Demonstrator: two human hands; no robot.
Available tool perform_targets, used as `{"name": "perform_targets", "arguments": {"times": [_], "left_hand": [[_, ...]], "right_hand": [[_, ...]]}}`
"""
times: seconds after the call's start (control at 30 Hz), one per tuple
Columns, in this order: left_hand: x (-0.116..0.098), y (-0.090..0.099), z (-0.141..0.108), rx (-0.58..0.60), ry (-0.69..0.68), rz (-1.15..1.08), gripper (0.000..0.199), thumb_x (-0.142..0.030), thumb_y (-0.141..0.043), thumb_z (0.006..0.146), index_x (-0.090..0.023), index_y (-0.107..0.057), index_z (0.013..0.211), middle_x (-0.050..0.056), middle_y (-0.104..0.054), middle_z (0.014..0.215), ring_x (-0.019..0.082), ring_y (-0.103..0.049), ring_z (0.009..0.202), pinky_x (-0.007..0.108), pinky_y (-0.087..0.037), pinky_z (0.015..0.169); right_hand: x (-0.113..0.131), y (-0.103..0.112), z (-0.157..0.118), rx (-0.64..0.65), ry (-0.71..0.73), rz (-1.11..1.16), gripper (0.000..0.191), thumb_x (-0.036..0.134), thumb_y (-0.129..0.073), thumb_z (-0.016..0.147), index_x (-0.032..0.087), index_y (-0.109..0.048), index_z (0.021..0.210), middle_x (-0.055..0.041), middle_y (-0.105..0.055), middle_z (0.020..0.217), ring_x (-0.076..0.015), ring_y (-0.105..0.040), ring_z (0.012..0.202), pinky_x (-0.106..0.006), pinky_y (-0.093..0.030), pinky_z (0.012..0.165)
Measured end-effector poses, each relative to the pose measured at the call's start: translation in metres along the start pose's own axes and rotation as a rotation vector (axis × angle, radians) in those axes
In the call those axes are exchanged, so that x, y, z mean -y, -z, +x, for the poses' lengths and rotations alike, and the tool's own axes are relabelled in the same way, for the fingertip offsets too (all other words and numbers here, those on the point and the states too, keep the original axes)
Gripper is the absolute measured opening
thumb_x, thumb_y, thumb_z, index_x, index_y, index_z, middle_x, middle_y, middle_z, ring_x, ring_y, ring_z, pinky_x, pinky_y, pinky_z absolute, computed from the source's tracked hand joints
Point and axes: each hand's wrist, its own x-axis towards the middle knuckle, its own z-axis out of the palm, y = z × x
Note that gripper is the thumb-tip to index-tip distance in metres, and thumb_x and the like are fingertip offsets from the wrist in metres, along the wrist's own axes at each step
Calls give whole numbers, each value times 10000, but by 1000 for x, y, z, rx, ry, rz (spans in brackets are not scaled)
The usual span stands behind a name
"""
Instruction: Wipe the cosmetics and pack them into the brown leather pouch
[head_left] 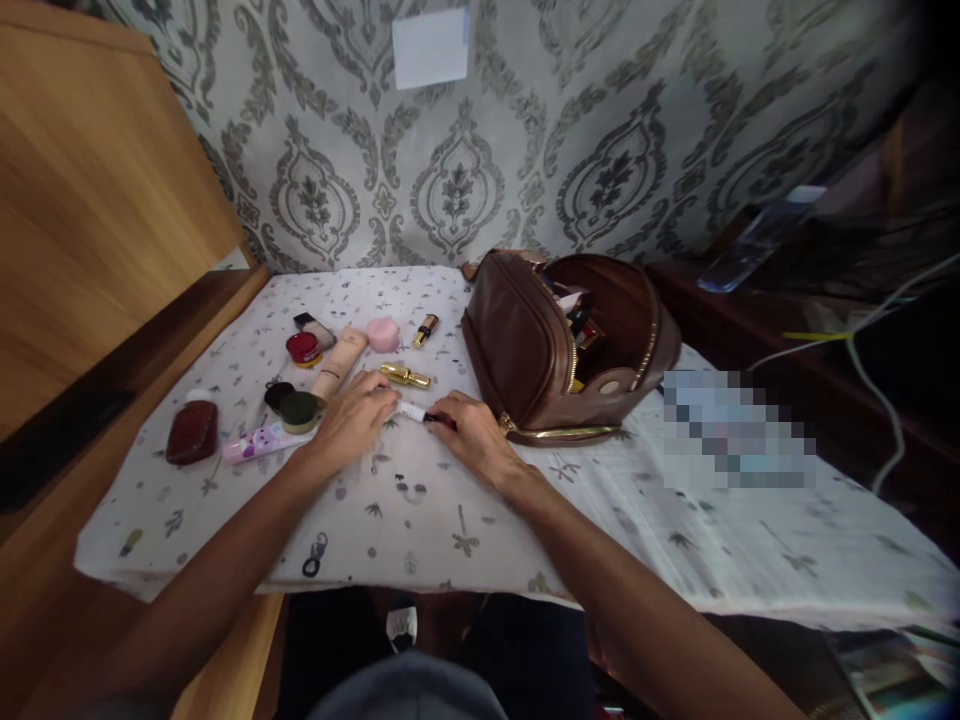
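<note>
A slim white tube with a black cap (410,410) lies low over the cloth between my hands. My left hand (357,418) is closed on its white end. The fingers of my right hand (474,438) pinch the black end. Just beyond the tube lies a gold lipstick (406,376), and a gold-and-black lipstick (425,331) rests farther back. A beige squeeze tube (341,362) and a dark green round jar (298,410) are beside my left hand. To the right of my right hand stands an open brown cosmetic bag (517,345) with several items inside.
More cosmetics lie at the left: a pink round container (382,335), a red jar (303,348), a purple-and-white tube (262,444) and a dark red bottle (193,432). A blurred-out object (739,430) is at the right. A clear bottle (761,240) lies beyond the table (420,530).
</note>
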Motion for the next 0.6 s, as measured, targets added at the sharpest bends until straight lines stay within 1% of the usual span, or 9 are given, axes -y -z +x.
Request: {"name": "perform_targets", "arguments": {"times": [0.1, 0.23, 0.3, 0.4, 0.47, 0.6], "left_hand": [[11, 3, -2, 7, 67, 41, 240, -227, -477, 991, -206, -716, 988, 63, -626, 1033, 217, -602, 968, 347, -505, 824], [18, 2, -4, 5, 130, 107, 231, -211, -480, 977, -213, -711, 968, 67, -628, 973, 227, -607, 940, 337, -503, 778], [19, 1, -4, 0, 162, 141, 209, -189, -487, 960, -214, -694, 968, 74, -633, 942, 242, -606, 932, 347, -502, 775], [21, -1, -5, -12, 209, 173, 154, -175, -505, 937, -205, -649, 983, 86, -655, 954, 264, -608, 954, 375, -501, 809], [21, -1, -5, -39, 229, 181, 114, -186, -511, 936, -206, -619, 965, 82, -660, 956, 263, -609, 957, 379, -499, 827], [18, 3, -4, -126, 217, 133, 102, -201, -496, 949, -213, -590, 913, 62, -637, 908, 247, -603, 929, 370, -496, 830]], "right_hand": [[0, 2, 0, 29, -8, -22, 145, 145, -630, 896, 198, -754, 950, -46, -657, 864, -165, -612, 785, -270, -447, 735], [2, 4, 0, 29, -22, -8, 159, 141, -617, 898, 181, -756, 964, -71, -696, 907, -180, -636, 815, -281, -461, 764], [2, 4, 0, 2, -36, 39, 181, 141, -626, 890, 190, -746, 1016, -54, -701, 879, -171, -632, 781, -274, -463, 747], [2, 5, -2, -20, -47, 117, 227, 149, -614, 894, 205, -724, 1083, -17, -688, 807, -154, -607, 708, -259, -461, 703], [2, 6, -2, -26, -26, 124, 209, 147, -600, 895, 206, -734, 1043, -12, -684, 790, -148, -593, 687, -257, -460, 696], [1, 5, -2, -51, 16, 83, 220, 120, -592, 888, 202, -764, 997, -40, -691, 852, -152, -599, 725, -268, -467, 732]]}}
